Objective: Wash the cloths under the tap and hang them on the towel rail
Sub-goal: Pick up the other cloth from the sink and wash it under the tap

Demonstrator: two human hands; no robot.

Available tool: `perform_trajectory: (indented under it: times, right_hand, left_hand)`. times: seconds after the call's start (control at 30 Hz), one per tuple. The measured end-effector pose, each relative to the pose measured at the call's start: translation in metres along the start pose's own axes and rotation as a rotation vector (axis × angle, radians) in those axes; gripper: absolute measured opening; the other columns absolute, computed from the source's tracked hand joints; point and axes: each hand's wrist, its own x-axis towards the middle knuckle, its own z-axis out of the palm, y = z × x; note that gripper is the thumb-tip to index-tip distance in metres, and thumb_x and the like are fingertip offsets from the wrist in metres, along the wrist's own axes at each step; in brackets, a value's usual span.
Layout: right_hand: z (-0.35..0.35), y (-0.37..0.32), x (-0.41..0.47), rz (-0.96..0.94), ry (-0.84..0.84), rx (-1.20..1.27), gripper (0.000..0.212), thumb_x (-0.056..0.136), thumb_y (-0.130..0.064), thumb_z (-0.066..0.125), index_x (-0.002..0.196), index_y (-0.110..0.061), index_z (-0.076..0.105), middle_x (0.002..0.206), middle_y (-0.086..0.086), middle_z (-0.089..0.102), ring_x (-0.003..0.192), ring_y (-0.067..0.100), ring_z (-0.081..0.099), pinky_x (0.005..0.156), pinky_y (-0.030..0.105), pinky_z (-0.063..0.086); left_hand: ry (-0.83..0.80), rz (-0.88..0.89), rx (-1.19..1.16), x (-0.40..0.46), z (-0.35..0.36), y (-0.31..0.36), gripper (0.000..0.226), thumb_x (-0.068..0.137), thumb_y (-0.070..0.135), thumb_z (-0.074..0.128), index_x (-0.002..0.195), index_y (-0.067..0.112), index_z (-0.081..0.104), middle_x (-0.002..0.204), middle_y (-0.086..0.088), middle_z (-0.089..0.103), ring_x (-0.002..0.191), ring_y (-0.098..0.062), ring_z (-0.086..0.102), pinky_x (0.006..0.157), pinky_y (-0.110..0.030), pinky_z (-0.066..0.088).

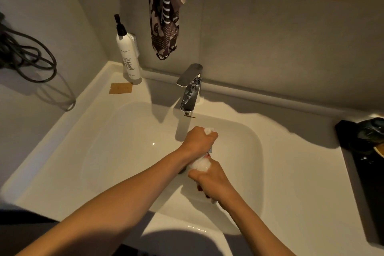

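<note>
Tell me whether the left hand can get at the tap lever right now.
Probably not at once: the left hand grips the white cloth with the right hand. Nothing blocks the tap lever above it.

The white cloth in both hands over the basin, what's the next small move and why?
Probably keep wringing: the left hand and right hand grip opposite ends of the white cloth, bunched and twisted over the basin below the tap; hanging likely follows.

— Basin colours? — White sink [291, 151], chrome tap [190, 87], a white cloth [200, 165] with a trace of red.

— On the wall? — A brown cloth [166, 16] patterned with cream dots and stripes; below it, a white pump bottle [128, 56] with a black top, and a tan card [120, 88].
</note>
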Motion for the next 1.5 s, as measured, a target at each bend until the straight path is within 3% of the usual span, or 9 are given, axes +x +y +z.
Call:
perform_trajectory:
  times: [0.27,0.43,0.67,0.8,0.9,1.07,1.17,1.33,1.5]
  right_hand:
    - [0.007,0.014,0.009,-0.081,0.122,-0.278,0.039,0.075,-0.036,0.056,0.110,-0.019,0.056,0.094,0.002,0.069,0.080,0.019,0.067,0.071,0.038,0.058]
    - [0.012,0.018,0.002,-0.183,0.212,-0.610,0.034,0.092,-0.033,0.052,0.119,-0.012,0.050,0.105,0.006,0.069,0.074,0.019,0.058,0.053,0.022,0.037]
    - [0.021,0.026,-0.002,-0.219,0.210,-0.779,0.040,0.095,-0.033,0.048,0.129,-0.012,0.046,0.110,0.004,0.069,0.092,0.025,0.069,0.066,0.027,0.040]
    - [0.019,0.021,-0.001,-0.134,0.165,-0.663,0.039,0.088,-0.029,0.053,0.124,-0.015,0.045,0.114,0.004,0.067,0.095,0.024,0.066,0.068,0.027,0.040]
    - [0.010,0.017,0.002,-0.097,0.155,-0.503,0.045,0.079,-0.035,0.057,0.121,-0.022,0.047,0.109,0.000,0.068,0.089,0.021,0.064,0.073,0.032,0.051]
    - [-0.009,0.004,-0.004,-0.085,-0.015,-0.074,0.041,0.081,-0.055,0.065,0.117,-0.036,0.058,0.100,-0.011,0.068,0.078,0.005,0.063,0.065,0.018,0.047]
    - [-0.019,0.008,-0.001,0.079,-0.055,0.496,0.054,0.092,-0.056,0.050,0.112,-0.010,0.069,0.070,0.012,0.068,0.048,0.019,0.058,0.050,0.026,0.046]
    - [-0.013,0.017,0.005,0.380,-0.279,1.230,0.082,0.076,-0.073,0.059,0.109,0.000,0.075,0.098,0.020,0.072,0.098,0.038,0.063,0.096,0.064,0.047]
    - [-0.008,0.006,-0.009,0.200,-0.539,1.384,0.083,0.072,-0.070,0.064,0.111,0.003,0.071,0.118,0.023,0.067,0.111,0.042,0.065,0.109,0.052,0.040]
  left_hand:
    - [0.084,-0.049,0.127,0.002,0.008,-0.007,0.034,0.091,0.026,0.053,0.061,0.010,0.055,0.056,-0.002,0.059,0.060,-0.022,0.061,0.064,-0.029,0.049]
    - [0.120,-0.093,0.168,0.001,0.012,-0.016,0.032,0.094,0.023,0.049,0.066,0.009,0.056,0.066,-0.004,0.061,0.080,-0.031,0.065,0.070,-0.033,0.050]
    - [0.139,-0.114,0.243,-0.003,0.015,-0.033,0.040,0.098,0.025,0.043,0.129,0.011,0.065,0.121,-0.012,0.070,0.112,-0.030,0.063,0.090,-0.031,0.049]
    - [0.059,-0.164,-0.090,-0.001,0.003,-0.033,0.024,0.087,0.020,0.052,0.065,0.011,0.058,0.062,-0.008,0.063,0.068,-0.030,0.064,0.070,-0.036,0.049]
    - [-0.033,-0.282,-0.555,0.005,-0.005,-0.032,0.028,0.088,0.022,0.064,0.063,0.010,0.058,0.057,-0.008,0.053,0.048,-0.021,0.054,0.054,-0.030,0.045]
    - [-0.116,-0.349,-0.774,0.004,-0.017,-0.030,0.032,0.093,0.034,0.062,0.074,0.010,0.050,0.076,-0.016,0.052,0.073,-0.034,0.073,0.071,-0.042,0.058]
    - [-0.244,-0.351,-0.892,-0.001,-0.028,-0.026,0.046,0.090,0.028,0.057,0.050,0.010,0.046,0.058,-0.020,0.062,0.059,-0.032,0.067,0.078,-0.043,0.056]
    - [-0.393,-0.219,-0.997,-0.015,-0.034,0.005,0.026,0.091,0.023,0.054,0.067,0.011,0.054,0.054,-0.009,0.051,0.054,-0.025,0.058,0.092,-0.047,0.049]
    - [-0.532,0.089,-0.727,-0.023,-0.042,0.029,0.017,0.092,0.000,0.051,0.101,0.012,0.060,0.062,-0.010,0.053,0.049,-0.021,0.052,0.081,-0.045,0.052]
